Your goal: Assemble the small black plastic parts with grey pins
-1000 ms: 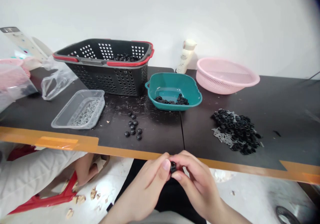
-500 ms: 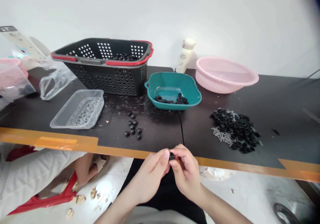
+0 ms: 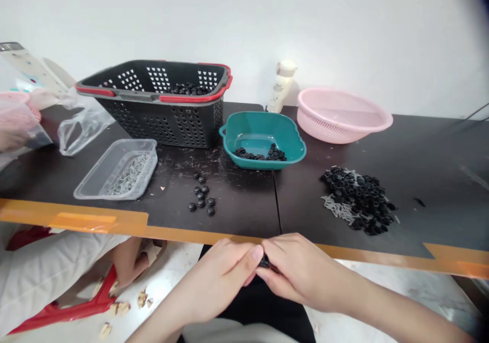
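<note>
My left hand (image 3: 223,276) and my right hand (image 3: 300,269) meet just in front of the table's front edge, fingers closed. Pinched between them is a small black plastic part (image 3: 264,261), mostly covered by the fingertips, so its shape does not fully show. Beyond my left hand, several black round caps (image 3: 201,195) lie loose on the dark table. To the right is a heap of black cup-like pieces (image 3: 361,198), with short grey pins (image 3: 338,209) at its left side.
A clear tray (image 3: 87,182) of metal pins stands left. Behind are a black basket (image 3: 160,124) and teal basin (image 3: 263,129), both holding black parts, a pink colander (image 3: 324,121) and a cream bottle (image 3: 281,85). A person's leg (image 3: 69,266) is at left.
My right hand has turned over the black part, its back now facing up and its forearm swung outward to the right. Both hands have dropped slightly toward me.
</note>
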The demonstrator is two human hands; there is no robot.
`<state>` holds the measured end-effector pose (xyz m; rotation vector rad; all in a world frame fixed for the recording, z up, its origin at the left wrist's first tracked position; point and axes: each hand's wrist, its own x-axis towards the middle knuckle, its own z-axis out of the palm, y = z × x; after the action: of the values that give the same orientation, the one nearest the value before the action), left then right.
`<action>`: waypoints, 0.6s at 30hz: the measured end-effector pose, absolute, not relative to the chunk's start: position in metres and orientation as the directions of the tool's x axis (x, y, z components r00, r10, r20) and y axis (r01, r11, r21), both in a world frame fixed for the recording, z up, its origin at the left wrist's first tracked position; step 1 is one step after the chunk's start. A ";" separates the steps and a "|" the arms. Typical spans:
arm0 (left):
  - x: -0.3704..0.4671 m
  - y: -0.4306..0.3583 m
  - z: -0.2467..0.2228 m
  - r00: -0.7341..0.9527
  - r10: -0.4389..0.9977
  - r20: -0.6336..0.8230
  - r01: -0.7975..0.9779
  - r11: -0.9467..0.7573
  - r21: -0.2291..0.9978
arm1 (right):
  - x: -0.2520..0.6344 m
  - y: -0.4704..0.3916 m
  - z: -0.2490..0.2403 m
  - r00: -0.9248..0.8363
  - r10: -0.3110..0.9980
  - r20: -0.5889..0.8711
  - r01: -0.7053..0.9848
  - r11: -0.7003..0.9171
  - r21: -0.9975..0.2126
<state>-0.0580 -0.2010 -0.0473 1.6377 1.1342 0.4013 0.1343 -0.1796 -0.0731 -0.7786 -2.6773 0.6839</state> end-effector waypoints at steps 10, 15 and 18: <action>-0.058 -0.206 -0.055 0.523 0.794 -0.308 0.521 -0.013 0.853 | 0.125 -0.184 -0.108 -0.781 0.528 0.333 0.339 0.807 -0.484; -0.061 -0.210 -0.082 0.325 0.936 0.137 0.384 -0.263 0.885 | 0.131 -0.174 -0.081 -0.787 0.615 0.051 0.385 0.553 -0.739; -0.066 -0.208 -0.097 0.328 0.857 0.398 0.356 -0.502 0.788 | 0.131 -0.168 -0.068 -0.760 0.640 -0.110 0.406 0.336 -0.850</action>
<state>-0.0663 -0.2080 -0.0972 2.0145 1.0619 1.1153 0.1306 -0.1677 -0.0678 -0.9440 -2.3577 1.3907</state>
